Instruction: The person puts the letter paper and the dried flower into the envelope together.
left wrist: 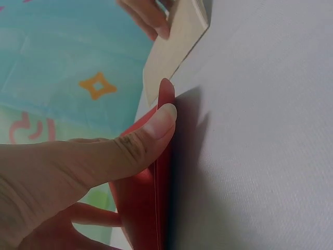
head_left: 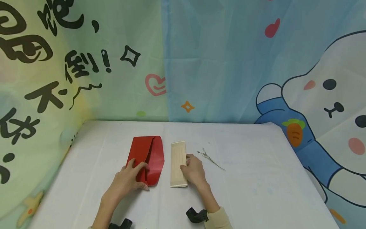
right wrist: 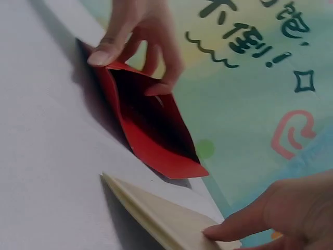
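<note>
A red envelope (head_left: 140, 146) with its flap folded out to the right lies on the white table. My left hand (head_left: 128, 178) grips its near end, the thumb at the bottom corner and a fingertip at the mouth. In the right wrist view the envelope's mouth (right wrist: 151, 114) gapes wide and its inside looks dark. Just right of it is a cream folded sheet (head_left: 178, 159), long and flat with lengthwise creases and several layers at its edge. My right hand (head_left: 195, 170) pinches the sheet's right edge, thumb on top. The envelope and the sheet are apart.
A thin dried sprig (head_left: 211, 160) lies on the white tabletop (head_left: 257, 165), right of my right hand. Printed cloth (head_left: 211, 63) with lettering and a cartoon animal hangs behind and along both sides. Black devices (head_left: 197, 215) sit at both wrists.
</note>
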Demonstrator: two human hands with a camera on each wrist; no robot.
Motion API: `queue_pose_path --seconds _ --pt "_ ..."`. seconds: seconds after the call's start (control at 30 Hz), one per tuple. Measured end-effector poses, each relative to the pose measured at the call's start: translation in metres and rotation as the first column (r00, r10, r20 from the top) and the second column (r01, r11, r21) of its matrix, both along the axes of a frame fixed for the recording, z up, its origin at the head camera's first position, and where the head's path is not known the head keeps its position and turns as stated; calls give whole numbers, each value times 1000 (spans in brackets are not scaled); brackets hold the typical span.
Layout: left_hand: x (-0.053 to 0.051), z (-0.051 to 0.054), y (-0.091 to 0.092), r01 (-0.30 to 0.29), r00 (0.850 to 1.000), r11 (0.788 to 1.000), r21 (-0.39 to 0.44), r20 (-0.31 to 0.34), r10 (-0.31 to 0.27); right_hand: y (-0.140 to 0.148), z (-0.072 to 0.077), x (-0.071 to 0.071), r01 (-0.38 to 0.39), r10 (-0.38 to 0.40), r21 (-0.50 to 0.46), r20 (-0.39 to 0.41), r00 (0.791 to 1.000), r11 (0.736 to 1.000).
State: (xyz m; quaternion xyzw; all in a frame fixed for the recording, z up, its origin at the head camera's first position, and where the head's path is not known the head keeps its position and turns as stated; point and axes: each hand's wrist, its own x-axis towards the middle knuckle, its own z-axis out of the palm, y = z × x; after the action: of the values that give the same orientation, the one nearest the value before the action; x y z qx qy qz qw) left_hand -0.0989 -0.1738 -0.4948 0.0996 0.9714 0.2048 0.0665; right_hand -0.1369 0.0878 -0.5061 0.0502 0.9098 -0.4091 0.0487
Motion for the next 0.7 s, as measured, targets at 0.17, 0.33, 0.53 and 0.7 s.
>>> queue_pose_path --seconds 0.17,0.33,0.53,0.7 --pt "0 -1 -2 -1 1000 1000 -3 -14 1 8 0 -4 -12 18 -207 28 999 978" --pt "0 0 -3 1 1000 1000 2 -18 0 8 2 -5 -16 36 -400 41 998 916" --pt "-1 2 -3 -12 1000 1000 12 0 12 -2 2 -6 -26 56 -496 47 997 868" --pt "0 0 -2 -13 1000 1000 17 4 13 -10 -1 -7 -51 86 -505 45 995 862"
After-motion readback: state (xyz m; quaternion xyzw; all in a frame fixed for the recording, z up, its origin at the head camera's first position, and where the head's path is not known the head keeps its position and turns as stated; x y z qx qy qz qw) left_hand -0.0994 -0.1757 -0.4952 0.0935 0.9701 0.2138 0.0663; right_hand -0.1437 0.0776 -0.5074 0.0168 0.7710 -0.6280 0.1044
